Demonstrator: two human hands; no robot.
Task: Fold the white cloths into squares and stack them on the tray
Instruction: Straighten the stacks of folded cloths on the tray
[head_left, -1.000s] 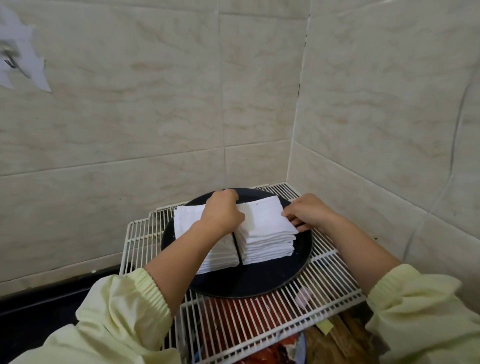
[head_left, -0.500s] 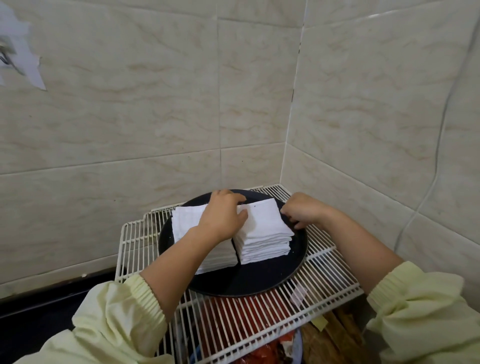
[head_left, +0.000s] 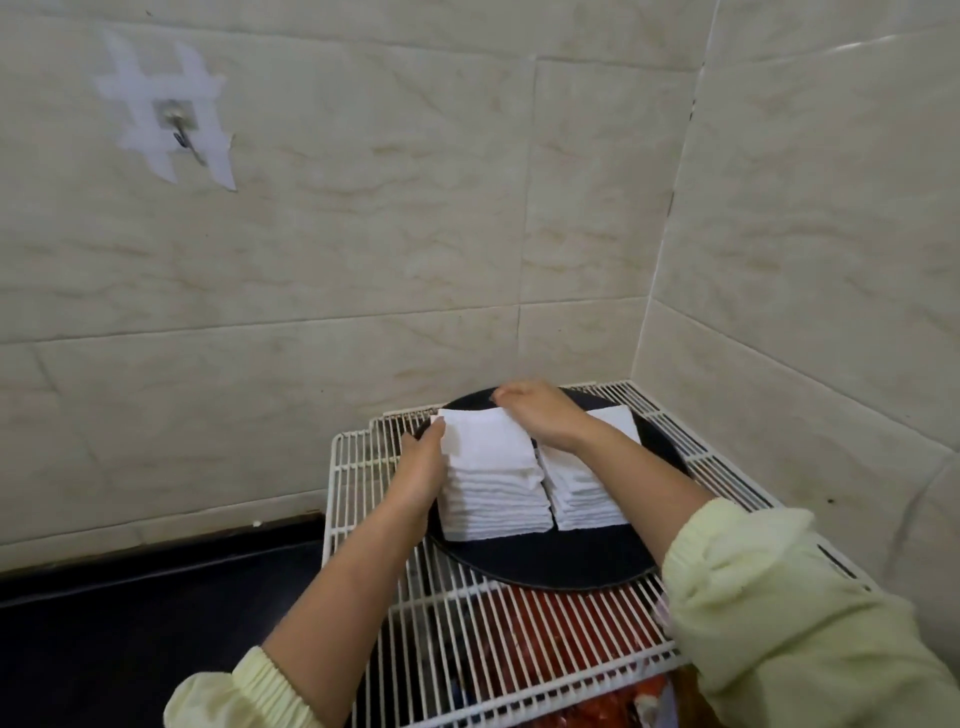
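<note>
below, something red (head_left: 561, 644) shows through the wire rack (head_left: 358, 467) under the tray (head_left: 571, 564)

White wire rack (head_left: 363, 483), corner-set; beige tiled wall (head_left: 363, 234); metal hook (head_left: 179, 130) under white tape (head_left: 150, 98); dark bench (head_left: 130, 623); red items (head_left: 608, 709) beneath rack

no legible text, no labels (nor numbers)
</note>
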